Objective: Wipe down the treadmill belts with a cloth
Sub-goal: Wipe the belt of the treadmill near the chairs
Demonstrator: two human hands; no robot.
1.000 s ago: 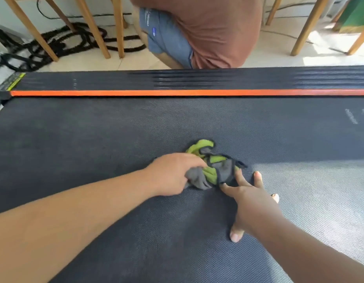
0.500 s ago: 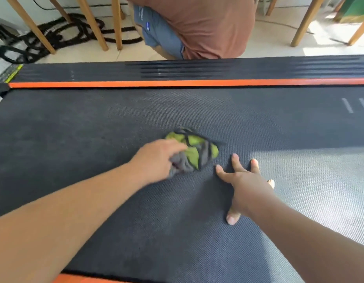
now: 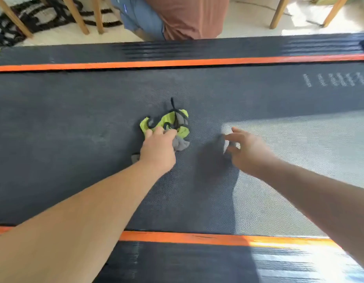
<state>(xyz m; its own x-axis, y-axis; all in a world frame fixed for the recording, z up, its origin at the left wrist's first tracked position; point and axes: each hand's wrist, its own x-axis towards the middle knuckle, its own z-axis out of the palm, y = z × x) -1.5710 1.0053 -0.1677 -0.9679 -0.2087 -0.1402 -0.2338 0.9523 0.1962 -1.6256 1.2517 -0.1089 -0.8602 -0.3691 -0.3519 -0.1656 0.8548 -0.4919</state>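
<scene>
Left hand [image 3: 158, 149] on the cloth [image 3: 167, 124] mid-belt, right hand [image 3: 249, 149] loose beside it

Nearest the camera run the dark side rail [image 3: 177, 262] and an orange stripe [image 3: 197, 238]. Beyond them spreads the textured treadmill belt [image 3: 75, 119], sunlit on its right part. The left hand's grip is closed over the crumpled green-and-grey cloth, fingers curled into its near edge, and the cloth lies on the belt about midway between the two stripes. The right hand holds nothing. Its grip is slack, fingers loosely bent and apart, and it casts a shadow on the belt just beside the cloth (whether it touches the belt is unclear). Farther off lie a second orange stripe [image 3: 177, 63] and the far rail [image 3: 197, 50]. Behind them another person [image 3: 187, 17] crouches on the pale floor between wooden legs [image 3: 75, 15] — dark rope [image 3: 44, 15] is coiled at the left.
</scene>
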